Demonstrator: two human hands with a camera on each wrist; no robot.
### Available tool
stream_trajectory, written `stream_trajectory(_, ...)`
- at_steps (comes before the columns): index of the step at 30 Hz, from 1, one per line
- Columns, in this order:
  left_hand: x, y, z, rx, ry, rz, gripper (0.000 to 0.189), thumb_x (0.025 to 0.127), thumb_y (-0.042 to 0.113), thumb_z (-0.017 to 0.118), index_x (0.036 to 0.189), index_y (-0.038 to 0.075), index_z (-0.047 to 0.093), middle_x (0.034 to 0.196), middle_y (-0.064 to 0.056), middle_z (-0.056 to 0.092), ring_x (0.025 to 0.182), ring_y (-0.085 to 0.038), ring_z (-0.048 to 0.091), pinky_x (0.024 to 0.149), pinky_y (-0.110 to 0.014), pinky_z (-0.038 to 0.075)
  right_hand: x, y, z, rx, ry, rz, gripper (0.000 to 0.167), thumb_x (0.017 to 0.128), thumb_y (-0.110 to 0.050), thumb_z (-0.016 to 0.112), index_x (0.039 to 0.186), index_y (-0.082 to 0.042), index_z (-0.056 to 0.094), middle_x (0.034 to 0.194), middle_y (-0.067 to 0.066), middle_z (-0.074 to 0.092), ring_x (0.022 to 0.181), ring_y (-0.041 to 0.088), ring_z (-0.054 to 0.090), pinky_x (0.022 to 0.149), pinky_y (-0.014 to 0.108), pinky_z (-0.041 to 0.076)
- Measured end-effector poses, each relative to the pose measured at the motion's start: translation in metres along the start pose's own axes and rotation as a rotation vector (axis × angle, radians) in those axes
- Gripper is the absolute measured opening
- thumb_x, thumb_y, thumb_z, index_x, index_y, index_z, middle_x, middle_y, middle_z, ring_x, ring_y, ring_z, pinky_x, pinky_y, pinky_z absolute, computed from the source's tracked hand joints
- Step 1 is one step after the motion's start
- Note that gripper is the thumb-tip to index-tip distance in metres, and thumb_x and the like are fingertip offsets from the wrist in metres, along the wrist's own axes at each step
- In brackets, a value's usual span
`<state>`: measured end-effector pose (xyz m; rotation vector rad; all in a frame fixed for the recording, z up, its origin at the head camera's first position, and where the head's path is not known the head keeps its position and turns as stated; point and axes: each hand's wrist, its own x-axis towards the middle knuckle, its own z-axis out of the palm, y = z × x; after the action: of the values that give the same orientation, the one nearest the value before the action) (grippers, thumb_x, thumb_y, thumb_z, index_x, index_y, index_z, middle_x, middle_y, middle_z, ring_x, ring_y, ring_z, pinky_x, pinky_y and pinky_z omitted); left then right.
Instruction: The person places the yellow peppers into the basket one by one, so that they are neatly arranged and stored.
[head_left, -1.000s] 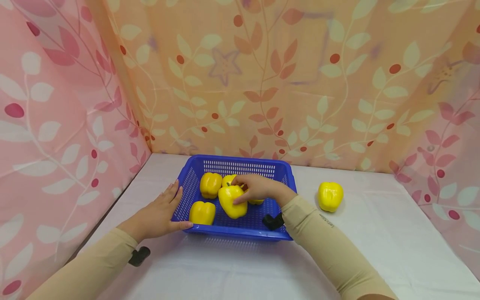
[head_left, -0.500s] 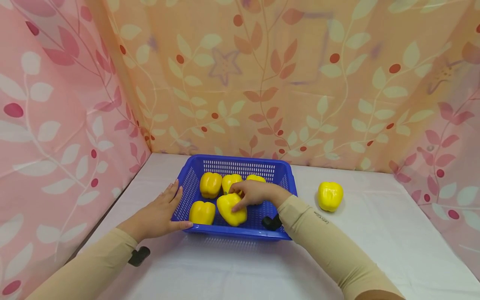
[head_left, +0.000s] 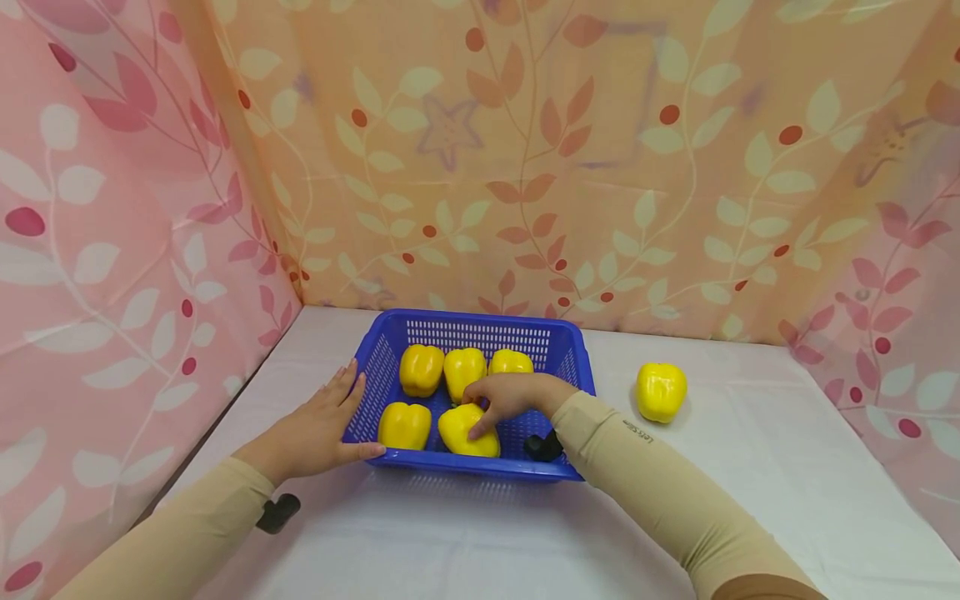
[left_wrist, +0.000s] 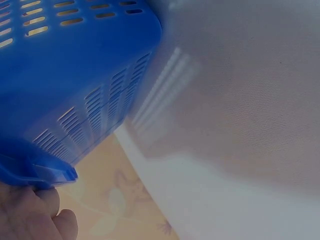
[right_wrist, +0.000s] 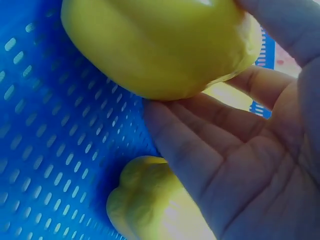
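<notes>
A blue perforated plastic basket (head_left: 480,467) holds several yellow bell peppers. My right hand (head_left: 517,394) reaches into it and grips one bell pepper (head_left: 467,432), thumb on the near side, low by the front wall. From the right wrist view, this bell pepper (right_wrist: 160,45) lies between thumb and fingers, with another bell pepper (right_wrist: 155,200) below the hand. At the basket's left side, my left hand (head_left: 315,429) rests on the rim, fingers straight and spread, thumb along the front corner. The left wrist view catches its fingertips (left_wrist: 47,215) beside the rim.
One more yellow bell pepper (head_left: 661,392) stands on the white tablecloth (head_left: 750,467) right of the basket. In the basket, bell peppers sit at back left (head_left: 422,370), back middle (head_left: 464,373), back right (head_left: 512,362) and front left (head_left: 405,426). Patterned curtains (head_left: 525,167) enclose the table.
My right hand has lowered the gripped bell pepper toward the basket's front wall, uncovering the back middle and back right ones. The left hand has stayed on the rim.
</notes>
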<state>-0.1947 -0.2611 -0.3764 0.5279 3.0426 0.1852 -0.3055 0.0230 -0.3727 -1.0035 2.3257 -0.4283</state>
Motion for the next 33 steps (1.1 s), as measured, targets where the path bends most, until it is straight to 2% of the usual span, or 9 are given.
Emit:
stream_trajectory(5,0.0004,-0.0004,0.0003,-0.001,0.002,-0.001,0.114,0.070,0.082,0.038,0.143,-0.004,0.018,0.151,-0.021,0.000,0.137,-0.040,0.006,0.107,-0.054,0.016,-0.0003,0.0009,-0.0002,0.000,-0.011,0.033,0.053,0.074,-0.049,0.070,0.118,-0.022,0.057,0.103,-0.011,0.057,0.094,0.012,0.050,0.092,0.031,0.042)
stream_trajectory(14,0.0016,-0.0029,0.0033,-0.006,0.008,-0.002,0.114,0.070,0.081,0.039,0.144,-0.003,0.017,0.152,-0.020,-0.001,0.137,-0.040,0.006,0.106,-0.054,0.017,0.0011,0.0036,0.0001,0.056,-0.032,0.051,0.041,0.077,-0.045,0.069,0.110,-0.023,0.058,0.093,-0.007,0.058,0.087,0.013,0.054,0.080,0.025,0.046)
stream_trajectory(20,0.0018,-0.0039,0.0036,-0.004,0.004,-0.007,0.114,0.069,0.082,0.039,0.144,-0.002,0.016,0.152,-0.020,-0.002,0.138,-0.039,0.005,0.107,-0.054,0.016,0.0015,0.0049,0.0017,0.173,-0.070,0.074,0.038,0.081,-0.037,0.068,0.111,-0.018,0.057,0.094,-0.002,0.058,0.088,0.014,0.055,0.078,0.025,0.050)
stream_trajectory(24,0.0017,-0.0037,0.0038,-0.005,0.009,-0.001,0.114,0.069,0.082,0.038,0.144,-0.003,0.018,0.152,-0.020,-0.001,0.137,-0.040,0.006,0.106,-0.055,0.016,0.0015,0.0053,0.0027,0.240,-0.087,0.102,0.033,0.082,-0.034,0.067,0.107,-0.014,0.058,0.093,0.001,0.059,0.085,0.017,0.058,0.078,0.029,0.052)
stream_trajectory(29,0.0016,-0.0034,0.0040,-0.002,0.012,0.001,0.114,0.069,0.082,0.038,0.143,-0.003,0.018,0.152,-0.020,0.000,0.137,-0.040,0.006,0.106,-0.055,0.017,0.0021,0.0050,0.0037,0.268,-0.087,0.101,0.024,0.085,-0.031,0.065,0.099,-0.012,0.061,0.089,0.002,0.060,0.083,0.019,0.060,0.078,0.033,0.053)
stream_trajectory(33,0.0017,-0.0035,0.0040,-0.004,0.009,-0.003,0.114,0.069,0.082,0.038,0.144,-0.002,0.017,0.152,-0.020,-0.001,0.137,-0.040,0.006,0.106,-0.055,0.017,0.0022,0.0036,0.0043,0.309,-0.085,0.100,0.027,0.086,-0.028,0.064,0.104,-0.009,0.062,0.092,0.002,0.061,0.086,0.021,0.062,0.078,0.034,0.053)
